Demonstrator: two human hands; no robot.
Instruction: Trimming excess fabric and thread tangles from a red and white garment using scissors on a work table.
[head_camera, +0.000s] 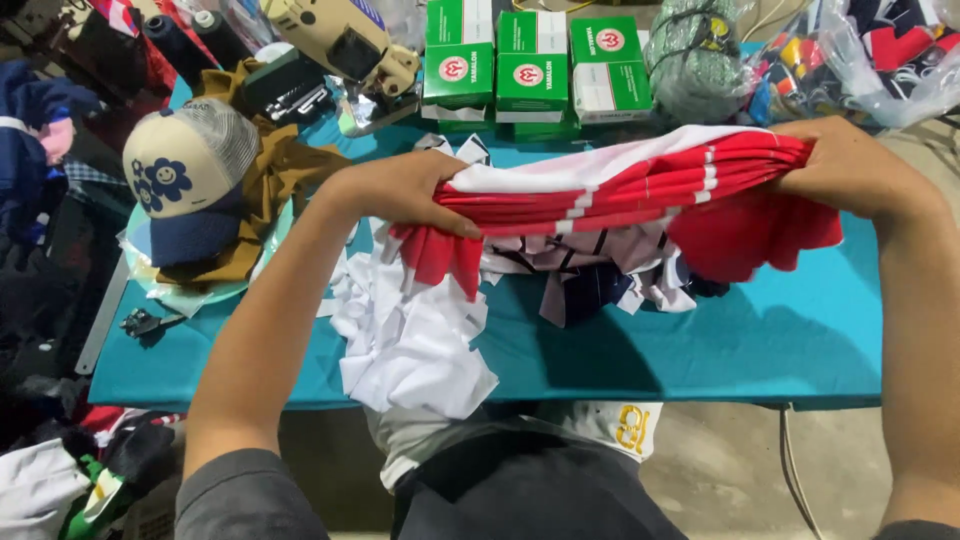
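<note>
red-and-white fabric bundle (620, 180) gripped at both ends above teal table (780, 340).
left hand (400, 190) and right hand (850, 165) each clench one end of the stacked cut pieces, fingers closed round the edges, apparently to keep the layers aligned. below the hands lie loose white and dark cut pieces (420, 330). beyond the left hand, a cap (185, 175) on brown cloth; beyond both, green boxes (530, 65).
</note>
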